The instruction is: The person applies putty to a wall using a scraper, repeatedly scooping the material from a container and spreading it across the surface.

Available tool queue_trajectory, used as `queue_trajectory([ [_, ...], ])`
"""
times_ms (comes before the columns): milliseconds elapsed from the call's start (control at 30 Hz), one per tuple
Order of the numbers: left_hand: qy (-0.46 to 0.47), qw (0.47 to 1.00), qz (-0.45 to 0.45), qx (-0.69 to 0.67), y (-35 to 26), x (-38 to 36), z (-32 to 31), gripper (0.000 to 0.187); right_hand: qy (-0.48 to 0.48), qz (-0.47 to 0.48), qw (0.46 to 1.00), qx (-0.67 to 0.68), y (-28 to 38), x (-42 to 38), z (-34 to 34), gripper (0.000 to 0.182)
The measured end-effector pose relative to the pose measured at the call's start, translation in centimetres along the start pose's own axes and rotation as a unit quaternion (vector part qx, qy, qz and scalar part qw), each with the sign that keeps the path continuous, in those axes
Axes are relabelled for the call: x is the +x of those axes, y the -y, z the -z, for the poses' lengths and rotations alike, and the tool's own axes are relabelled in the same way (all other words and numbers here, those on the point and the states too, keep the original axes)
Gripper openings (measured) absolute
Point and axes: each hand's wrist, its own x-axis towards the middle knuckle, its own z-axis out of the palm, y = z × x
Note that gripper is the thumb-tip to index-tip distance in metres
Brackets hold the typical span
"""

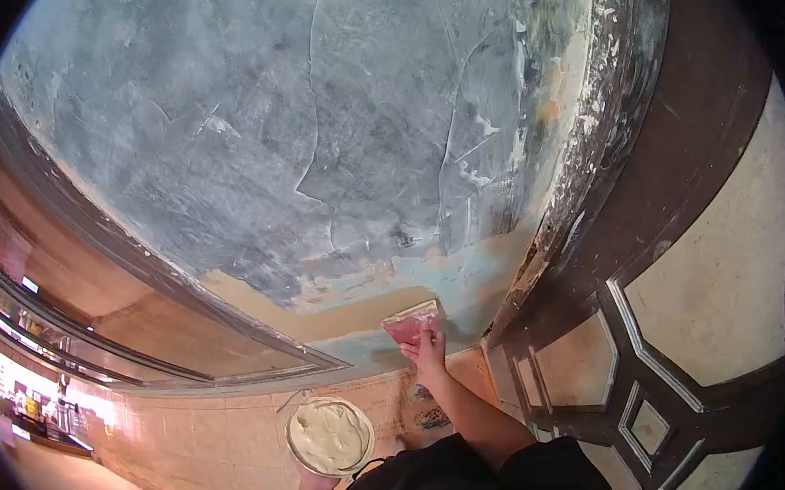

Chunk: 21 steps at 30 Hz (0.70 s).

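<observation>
My right hand [425, 346] is closed on a reddish-pink flat scraper [412, 321], whose pale, paste-coated edge lies against the lower part of the wall. Around it the wall [351, 319] has a beige band, with light blue patches and grey-blue plaster above. My left hand [317, 482] holds a round bucket [290, 431] of cream-coloured paste [332, 436] from below, at the bottom centre. Most of the fingers of my left hand are hidden by the bucket.
A dark wooden frame [663, 155] and a panelled door [658, 350] with pale inserts stand to the right. On the left runs a long brown frame [137, 259]. Tiled floor [215, 442] and a bright area with small objects lie at lower left.
</observation>
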Motion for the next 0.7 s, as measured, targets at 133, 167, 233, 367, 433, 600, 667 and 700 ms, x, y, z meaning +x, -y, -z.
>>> queue_trajectory([
  [133, -0.018, 1.0, 0.002, -0.024, 0.4, 0.1, 1.1, 0.063, 0.047, 0.042, 0.998, 0.022, 2.4, -2.2, -3.5, 0.037],
  [167, -0.012, 1.0, 0.003, -0.024, 0.2, 0.1, 0.4, 0.063, 0.055, 0.044, 0.997, 0.029, 2.8, -2.2, -4.0, 0.036],
  [233, -0.005, 1.0, 0.003, -0.022, 0.1, 0.1, 0.0, 0.064, 0.058, 0.052, 0.996, 0.034, 3.6, -2.0, -4.7, 0.036],
  [367, -0.003, 1.0, -0.01, -0.012, 0.2, 0.2, 1.1, 0.064, 0.05, 0.06, 0.997, 0.018, 3.1, -0.1, -4.3, 0.036],
  [433, 0.027, 0.999, -0.016, -0.011, 0.1, 0.0, 0.7, 0.064, 0.038, 0.058, 0.998, -0.001, 1.6, 1.9, -2.8, 0.036],
  [600, -0.022, 1.0, -0.01, -0.019, 0.3, -0.4, 0.6, 0.063, -0.029, 0.015, 0.999, -0.02, -2.3, 4.5, 1.7, 0.037],
  [667, -0.031, 0.999, -0.013, 0.007, 0.3, -0.3, 0.6, 0.067, -0.081, -0.048, 0.996, -0.009, -2.8, 4.3, 2.9, 0.04],
  [700, -0.03, 0.999, -0.013, 0.007, 0.3, -0.3, 0.6, 0.067, -0.091, -0.04, 0.995, -0.013, -3.0, 4.2, 3.2, 0.039],
])
